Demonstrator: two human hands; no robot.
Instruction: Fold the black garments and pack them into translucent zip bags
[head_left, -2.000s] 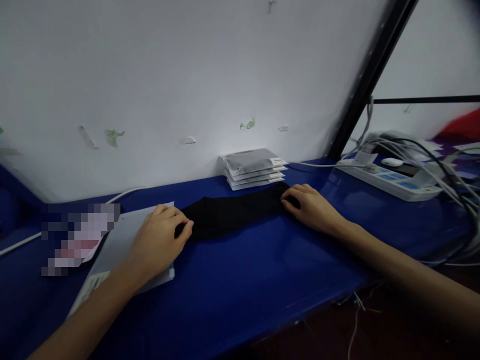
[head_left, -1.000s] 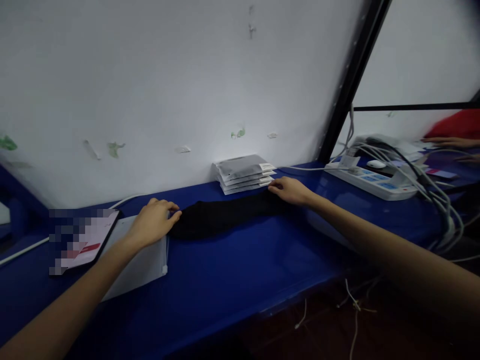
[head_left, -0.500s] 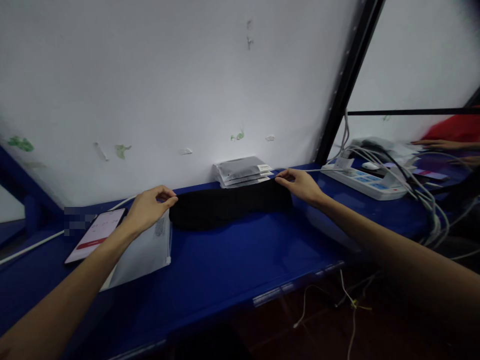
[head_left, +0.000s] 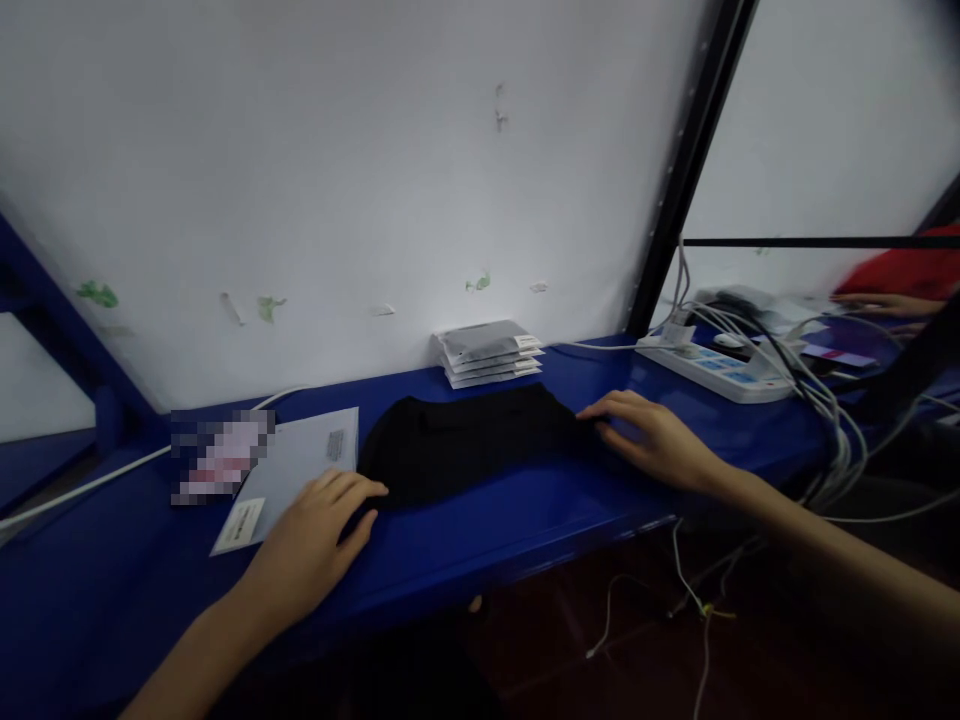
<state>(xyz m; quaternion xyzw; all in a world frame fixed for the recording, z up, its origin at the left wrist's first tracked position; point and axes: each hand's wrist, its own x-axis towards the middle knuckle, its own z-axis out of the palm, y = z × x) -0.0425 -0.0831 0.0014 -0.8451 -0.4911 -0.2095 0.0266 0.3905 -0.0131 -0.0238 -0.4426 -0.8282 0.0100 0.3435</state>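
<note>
A folded piece of black cloth [head_left: 465, 445] lies on the blue table; its exact kind cannot be told. My left hand [head_left: 311, 540] is at its near left corner, fingers stretched out, thumb apart, fingertips touching the edge. At the right end, my right hand [head_left: 649, 435] reaches out with its fingertips on the cloth's edge and the thumb slightly apart underneath. Just left of the cloth is a flat, pale plastic bag [head_left: 300, 455] with a printed label, partly behind my left hand.
Behind the cloth stands a stack of packed bags [head_left: 491, 350] against the white wall. A phone [head_left: 225, 455], blurred out, lies at the left. To the right are a power strip [head_left: 720, 370] and bundled cables [head_left: 844, 440]. Beyond the frame post, another person's hand [head_left: 877, 302] shows.
Both hands have come down and nearer, from pinching the cloth's upper corners to touching its edges with fingers loosened. The cloth now lies flatter and closer to me.
</note>
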